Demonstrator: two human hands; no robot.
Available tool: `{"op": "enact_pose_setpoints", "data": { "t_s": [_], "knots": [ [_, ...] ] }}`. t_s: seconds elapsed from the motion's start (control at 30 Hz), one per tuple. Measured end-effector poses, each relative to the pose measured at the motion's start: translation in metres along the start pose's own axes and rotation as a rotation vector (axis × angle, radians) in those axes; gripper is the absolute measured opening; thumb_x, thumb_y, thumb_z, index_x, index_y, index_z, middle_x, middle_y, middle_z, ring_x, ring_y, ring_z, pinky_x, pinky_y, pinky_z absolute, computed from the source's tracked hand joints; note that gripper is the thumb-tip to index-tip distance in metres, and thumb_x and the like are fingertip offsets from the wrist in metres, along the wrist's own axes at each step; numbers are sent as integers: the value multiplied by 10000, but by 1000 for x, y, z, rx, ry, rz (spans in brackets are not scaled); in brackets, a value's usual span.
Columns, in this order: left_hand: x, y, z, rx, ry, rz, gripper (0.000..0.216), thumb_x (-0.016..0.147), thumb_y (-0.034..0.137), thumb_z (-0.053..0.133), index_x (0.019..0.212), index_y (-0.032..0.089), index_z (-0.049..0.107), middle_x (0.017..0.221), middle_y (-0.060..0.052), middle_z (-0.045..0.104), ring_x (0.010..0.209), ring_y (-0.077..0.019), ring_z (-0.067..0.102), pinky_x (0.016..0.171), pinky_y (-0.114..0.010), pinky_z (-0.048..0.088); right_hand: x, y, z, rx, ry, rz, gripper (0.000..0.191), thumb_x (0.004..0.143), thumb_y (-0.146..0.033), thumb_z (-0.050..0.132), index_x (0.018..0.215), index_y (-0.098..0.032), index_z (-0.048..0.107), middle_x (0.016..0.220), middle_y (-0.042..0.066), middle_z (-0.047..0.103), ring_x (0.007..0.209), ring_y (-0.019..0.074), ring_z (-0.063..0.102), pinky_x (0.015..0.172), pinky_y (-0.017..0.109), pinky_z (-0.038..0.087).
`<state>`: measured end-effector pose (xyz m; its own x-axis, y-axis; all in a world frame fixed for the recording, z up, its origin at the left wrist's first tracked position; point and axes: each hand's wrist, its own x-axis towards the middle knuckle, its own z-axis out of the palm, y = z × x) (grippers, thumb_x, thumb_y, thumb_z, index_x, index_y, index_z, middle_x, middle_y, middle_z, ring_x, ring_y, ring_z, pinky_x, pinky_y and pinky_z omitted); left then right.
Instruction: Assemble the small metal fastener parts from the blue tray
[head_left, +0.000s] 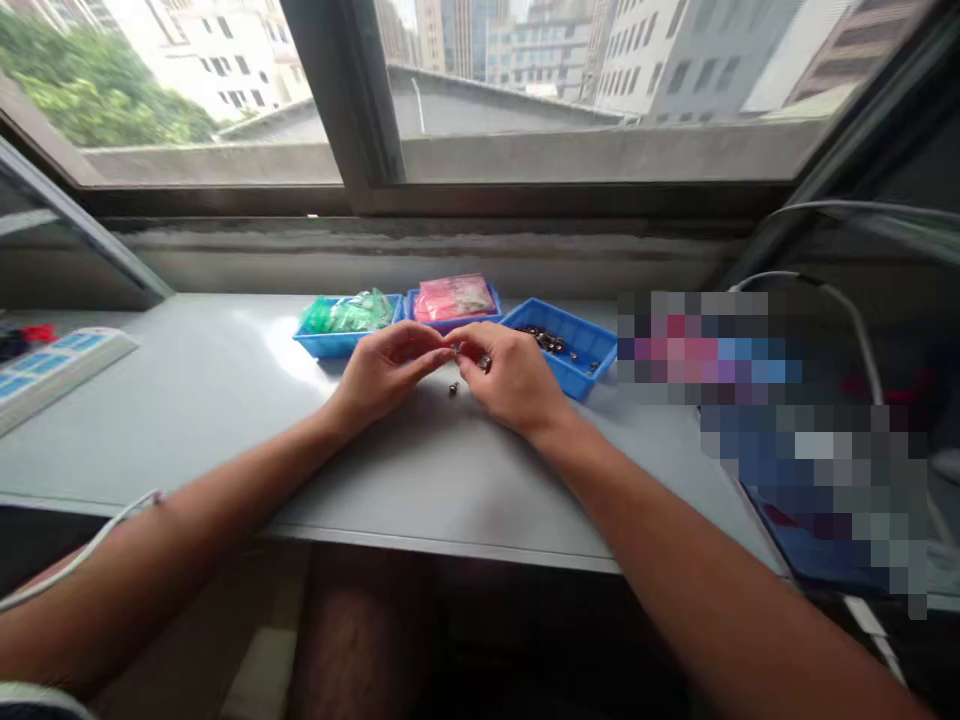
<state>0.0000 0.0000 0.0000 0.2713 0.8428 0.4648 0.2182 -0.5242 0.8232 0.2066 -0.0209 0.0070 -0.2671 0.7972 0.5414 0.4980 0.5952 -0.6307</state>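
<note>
My left hand (384,368) and my right hand (517,372) meet above the table, thumbs and fingertips pinched together. Between the fingertips is a small shiny metal part (454,350), mostly covered, its exact kind too small to make out. Another small metal piece (486,364) shows by the curled fingers of my right hand. On the table just below the hands lies a loose metal fitting (453,388). Behind my right hand, a blue tray (581,380) holds several similar dark, shiny metal pieces (546,338).
A blue tray (330,346) with green plastic bags (352,312) stands beyond my left hand. Beside it, another blue tray (496,300) holds pink bags (454,297). A white power strip (64,370) lies far left, a blurred-out patch (780,430) at right. The window (360,100) rises behind.
</note>
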Motion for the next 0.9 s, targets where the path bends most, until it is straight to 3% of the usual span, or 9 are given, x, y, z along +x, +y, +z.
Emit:
{"op": "enact_pose_setpoints", "data": {
  "t_s": [0.2, 0.4, 0.5, 0.6, 0.73, 0.9],
  "knots": [
    [1, -5, -2, 22, -45, -62, 442, 936, 568, 835, 1114, 166, 793, 1084, -110, 839, 997, -240, 783, 890, -318, 606, 1, 0, -1, -50, 7, -3, 372, 960, -56, 589, 1208, -214, 817, 1235, 70, 823, 1155, 237, 758, 1075, 372, 566],
    [0, -1, -3, 37, -78, -83, 433, 983, 567, 779, 1151, 168, 807, 1062, -97, 848, 999, -242, 795, 903, -312, 605, -1, -4, -3, -49, 29, 121, 217, 967, -135, 665, 1137, -230, 760, 988, 35, 833, 905, 231, 781, 844, 331, 571],
    [0, 2, -3, 69, -95, -91, 429, 1000, 571, 753, 1111, 164, 834, 1011, -88, 853, 948, -233, 801, 874, -304, 613, -1, -5, -4, -28, 39, 111, 103, 962, -166, 717, 1041, -229, 731, 927, 19, 804, 850, 206, 745, 788, 303, 535],
    [0, 0, -3, 94, -96, -58, 412, 988, 552, 776, 1134, 175, 854, 1023, -84, 861, 961, -245, 813, 894, -322, 632, 0, -4, -3, -26, 26, 38, 113, 910, -104, 749, 935, -208, 715, 944, 27, 772, 858, 187, 704, 785, 287, 512],
    [0, -5, -1, 53, -66, -13, 368, 943, 490, 842, 1127, 171, 857, 1094, -99, 862, 1014, -268, 825, 966, -370, 660, 0, -1, -1, -22, -21, 11, 186, 891, -26, 696, 955, -194, 747, 1001, 44, 785, 881, 187, 713, 832, 295, 529],
    [0, -9, 1, -45, -12, -7, 374, 860, 407, 929, 1117, 157, 823, 1131, -107, 850, 1041, -258, 824, 1014, -376, 664, -1, -2, -2, -9, 17, 66, 123, 957, -142, 681, 1005, -206, 774, 1006, 47, 821, 907, 206, 751, 842, 308, 552]
  ]
}}
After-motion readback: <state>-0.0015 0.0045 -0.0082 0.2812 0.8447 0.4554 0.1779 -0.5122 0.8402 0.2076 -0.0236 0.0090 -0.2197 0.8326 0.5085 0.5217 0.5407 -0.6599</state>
